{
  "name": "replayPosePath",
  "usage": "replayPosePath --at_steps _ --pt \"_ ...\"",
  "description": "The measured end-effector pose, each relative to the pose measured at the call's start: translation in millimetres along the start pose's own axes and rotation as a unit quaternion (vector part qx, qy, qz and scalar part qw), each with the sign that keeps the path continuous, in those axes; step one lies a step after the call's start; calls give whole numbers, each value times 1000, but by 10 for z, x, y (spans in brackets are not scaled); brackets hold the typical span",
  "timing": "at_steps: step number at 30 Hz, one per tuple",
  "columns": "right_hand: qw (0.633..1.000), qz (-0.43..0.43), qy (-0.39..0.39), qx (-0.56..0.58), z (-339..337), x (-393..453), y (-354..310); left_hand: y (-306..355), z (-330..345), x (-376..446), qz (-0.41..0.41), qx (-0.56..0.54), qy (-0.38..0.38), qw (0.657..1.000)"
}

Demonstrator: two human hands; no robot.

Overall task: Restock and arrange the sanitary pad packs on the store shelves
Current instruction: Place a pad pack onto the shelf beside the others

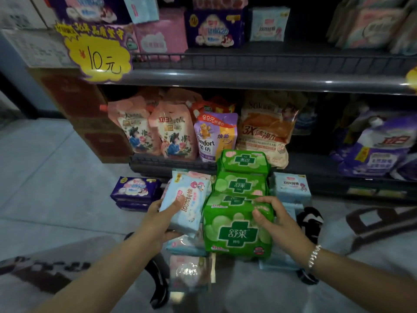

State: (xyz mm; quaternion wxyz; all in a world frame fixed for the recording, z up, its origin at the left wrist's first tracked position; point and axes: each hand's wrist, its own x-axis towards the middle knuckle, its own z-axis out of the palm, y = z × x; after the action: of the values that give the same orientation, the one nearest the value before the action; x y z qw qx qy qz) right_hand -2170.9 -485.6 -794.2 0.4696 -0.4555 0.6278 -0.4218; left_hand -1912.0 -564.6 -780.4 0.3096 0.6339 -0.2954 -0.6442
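Note:
My left hand [159, 220] grips a light blue pad pack [187, 204], tilted, thumb on its front. My right hand [274, 220] holds the top right of a green pad pack [234, 231], the nearest of a row of three green packs; the other two green packs [242, 175] stand behind it toward the shelf. More pad packs lie on the floor: a purple stack [134, 190] to the left, a pale blue pack [291, 186] to the right, pink and blue ones [189, 272] below my hands. The upper shelf [248, 80] carries purple, pink and pale blue packs.
The lower shelf [171, 163] holds detergent and softener pouches and a purple bottle at the right. A yellow price sign [99, 59] hangs at the shelf's left end. Brown cartons [90, 123] stand left of the shelf. My knees and black sandals are near the packs.

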Motion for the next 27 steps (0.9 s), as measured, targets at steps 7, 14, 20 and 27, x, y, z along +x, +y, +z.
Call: replayPosePath --at_steps 7,14,20,27 --pt "999 8 -13 -47 31 16 209 -285 107 63 -66 -49 18 996" --pt "994 8 -9 -111 -1 123 452 -439 231 194 -70 -58 6 996" --pt "989 35 -22 -145 -35 220 645 -506 299 244 -83 -49 0 995" --pt "978 10 -9 -208 -15 250 649 -431 276 316 -55 -52 5 997"
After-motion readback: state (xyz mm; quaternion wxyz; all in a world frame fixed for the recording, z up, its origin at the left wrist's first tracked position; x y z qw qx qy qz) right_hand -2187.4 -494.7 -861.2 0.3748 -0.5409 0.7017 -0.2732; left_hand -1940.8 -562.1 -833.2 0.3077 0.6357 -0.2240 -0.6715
